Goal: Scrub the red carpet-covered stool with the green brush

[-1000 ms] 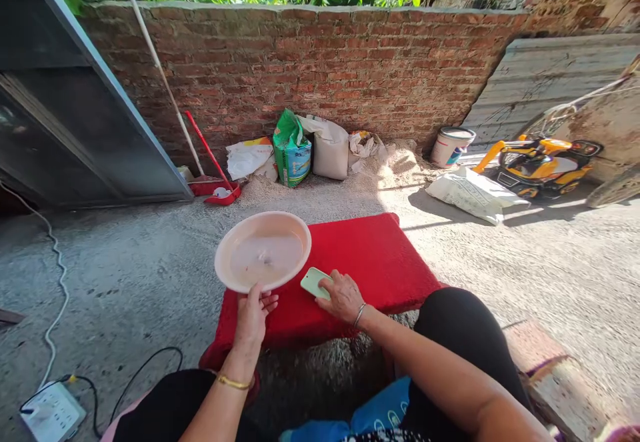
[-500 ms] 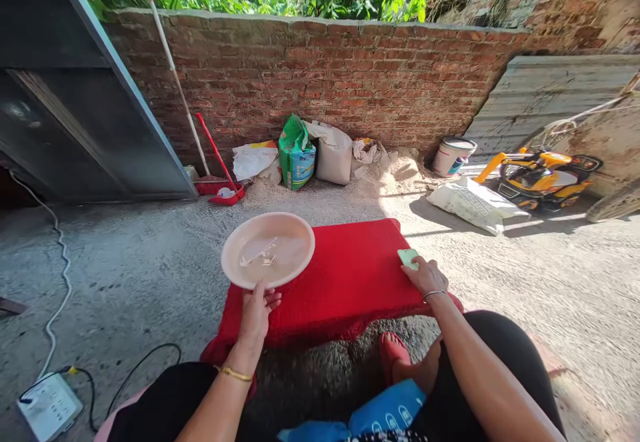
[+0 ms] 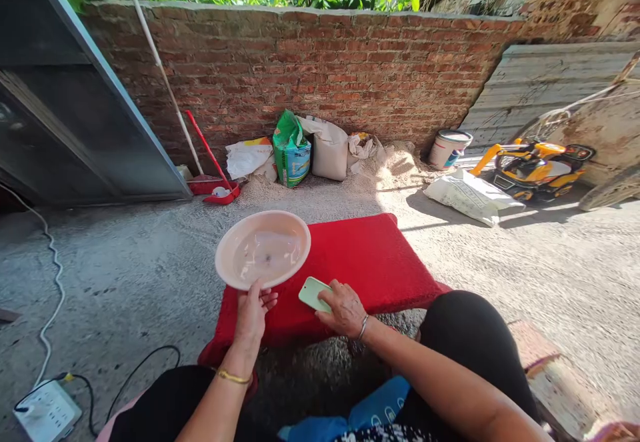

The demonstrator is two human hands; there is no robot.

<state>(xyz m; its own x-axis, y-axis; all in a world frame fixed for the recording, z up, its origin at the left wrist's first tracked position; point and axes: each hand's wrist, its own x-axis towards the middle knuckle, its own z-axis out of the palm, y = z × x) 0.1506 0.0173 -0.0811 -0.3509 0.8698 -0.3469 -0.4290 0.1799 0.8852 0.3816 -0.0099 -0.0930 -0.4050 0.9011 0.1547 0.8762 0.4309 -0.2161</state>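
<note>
Left hand [image 3: 251,315]: clamped on the near rim of the basin [image 3: 230,250], thumb on top, fingers tucked under the edge. Basin is pale pink, clear liquid inside by the look of the reflections. It sits over the far left part of the red cloth [image 3: 367,249], overhanging its left side; can't tell if the base touches.

Right hand [image 3: 344,309]: closed on the right end of a pale green slab [image 3: 311,293], phone-like, held at the near middle of the cloth. Slab is right of and nearer than the basin, apart from it. Can't tell if it's flat on the cloth or just above.

Far side: dustpan [image 3: 229,194] on the left, green bag [image 3: 293,155] by the brick wall [image 3: 310,62], bucket [image 3: 450,150] and toy digger [image 3: 545,162] on the right. Power strip [image 3: 47,412] near left.
</note>
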